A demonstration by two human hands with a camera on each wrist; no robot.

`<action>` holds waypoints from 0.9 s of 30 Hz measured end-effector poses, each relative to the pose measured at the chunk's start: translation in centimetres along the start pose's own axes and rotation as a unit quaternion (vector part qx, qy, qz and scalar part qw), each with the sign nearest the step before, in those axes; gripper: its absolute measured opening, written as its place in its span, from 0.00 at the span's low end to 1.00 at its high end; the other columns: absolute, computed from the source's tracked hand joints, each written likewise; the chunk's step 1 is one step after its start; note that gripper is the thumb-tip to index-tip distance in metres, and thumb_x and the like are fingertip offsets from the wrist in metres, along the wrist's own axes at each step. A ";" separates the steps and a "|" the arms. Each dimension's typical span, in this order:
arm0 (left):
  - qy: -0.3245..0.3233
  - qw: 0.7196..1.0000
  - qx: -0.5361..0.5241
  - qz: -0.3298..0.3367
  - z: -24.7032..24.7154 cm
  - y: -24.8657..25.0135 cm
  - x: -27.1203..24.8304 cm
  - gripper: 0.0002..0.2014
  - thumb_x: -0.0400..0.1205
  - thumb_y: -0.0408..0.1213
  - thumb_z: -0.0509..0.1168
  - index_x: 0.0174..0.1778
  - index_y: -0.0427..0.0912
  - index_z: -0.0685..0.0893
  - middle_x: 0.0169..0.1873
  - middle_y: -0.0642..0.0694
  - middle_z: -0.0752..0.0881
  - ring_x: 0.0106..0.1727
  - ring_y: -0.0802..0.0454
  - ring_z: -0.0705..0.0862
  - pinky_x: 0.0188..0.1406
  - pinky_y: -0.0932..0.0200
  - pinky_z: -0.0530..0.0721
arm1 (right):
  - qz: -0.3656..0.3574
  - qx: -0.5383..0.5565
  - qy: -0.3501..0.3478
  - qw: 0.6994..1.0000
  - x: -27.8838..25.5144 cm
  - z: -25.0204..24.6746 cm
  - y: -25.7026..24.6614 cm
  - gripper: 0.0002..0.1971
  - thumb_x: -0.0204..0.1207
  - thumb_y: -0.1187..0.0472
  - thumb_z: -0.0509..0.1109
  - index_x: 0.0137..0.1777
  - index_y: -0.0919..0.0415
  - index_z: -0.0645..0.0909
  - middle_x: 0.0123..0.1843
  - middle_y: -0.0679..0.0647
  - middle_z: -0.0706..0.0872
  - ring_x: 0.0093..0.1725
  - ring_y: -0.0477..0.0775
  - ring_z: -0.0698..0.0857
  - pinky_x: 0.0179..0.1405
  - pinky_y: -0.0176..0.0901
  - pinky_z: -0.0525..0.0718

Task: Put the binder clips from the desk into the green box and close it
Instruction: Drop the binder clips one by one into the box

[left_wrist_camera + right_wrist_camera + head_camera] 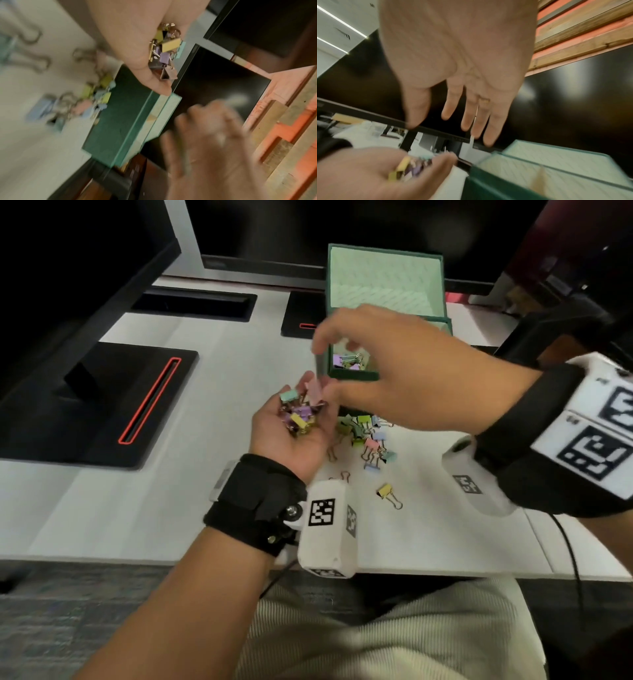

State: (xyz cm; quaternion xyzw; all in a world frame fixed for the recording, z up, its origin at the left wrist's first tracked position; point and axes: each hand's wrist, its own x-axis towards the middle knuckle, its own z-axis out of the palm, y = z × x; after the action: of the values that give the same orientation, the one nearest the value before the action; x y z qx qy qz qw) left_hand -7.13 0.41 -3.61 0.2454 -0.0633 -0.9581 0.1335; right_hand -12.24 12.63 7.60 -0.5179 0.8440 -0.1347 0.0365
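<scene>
Clips (pixel 297 415) fill your left hand (pixel 291 436), cupped palm-up just in front of the box (pixel 352 374). Your right hand (pixel 394 371) hovers above it with fingers loosely spread, holding nothing. The box stands open toward the desk's (pixel 102 508) far edge, lid (pixel 385 277) upright, a few clips inside. More clips (pixel 368 440) lie scattered just before it, handles pointing every way.

Bare white desk (pixel 219 392) is lying open across the middle left and the lower right of the head view. The green box (pixel 352 374) is standing open-topped at upper centre, its raised lid (pixel 385 277) walling off the far side. Loose binder clips (pixel 368 436) are crowding the desk just below it, and a monitor base (pixel 102 402) is blocking the left.
</scene>
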 end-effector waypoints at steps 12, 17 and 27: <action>-0.010 0.999 -0.040 -0.029 -1.9 2.4 0.4 0.14 0.85 0.34 0.60 0.54 0.27 0.87 0.48 0.30 0.89 0.46 0.36 0.91 0.42 0.44 0.92 | 0.192 0.017 -0.214 0.958 -2.8 5.7 5.6 0.55 0.55 0.42 0.86 0.76 0.32 0.53 0.63 0.52 0.69 0.54 0.58 0.82 0.50 0.51 0.87; -0.025 0.998 -0.047 -0.041 -2.4 2.6 0.8 0.15 0.86 0.35 0.60 0.53 0.27 0.87 0.45 0.31 0.89 0.45 0.37 0.90 0.42 0.45 0.92 | 0.227 -0.046 -0.250 0.940 -2.3 5.7 5.2 0.63 0.47 0.18 0.71 0.78 0.27 0.38 0.72 0.53 0.61 0.66 0.64 0.75 0.65 0.57 0.79; -0.024 0.999 -0.028 -0.037 -2.3 2.4 0.7 0.16 0.86 0.36 0.59 0.49 0.27 0.88 0.43 0.31 0.89 0.41 0.36 0.91 0.47 0.47 0.91 | 0.171 -0.043 -0.212 0.961 0.4 8.8 2.7 0.40 0.65 0.25 0.68 0.74 0.40 0.61 0.62 0.56 0.63 0.57 0.65 0.77 0.57 0.58 0.83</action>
State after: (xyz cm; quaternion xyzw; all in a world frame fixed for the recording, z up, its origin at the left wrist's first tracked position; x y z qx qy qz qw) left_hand -6.01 -2.20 -5.50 0.2203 -0.0309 -0.9695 0.1033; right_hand -12.98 11.74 -1.50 -0.3836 0.8979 0.0230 0.2147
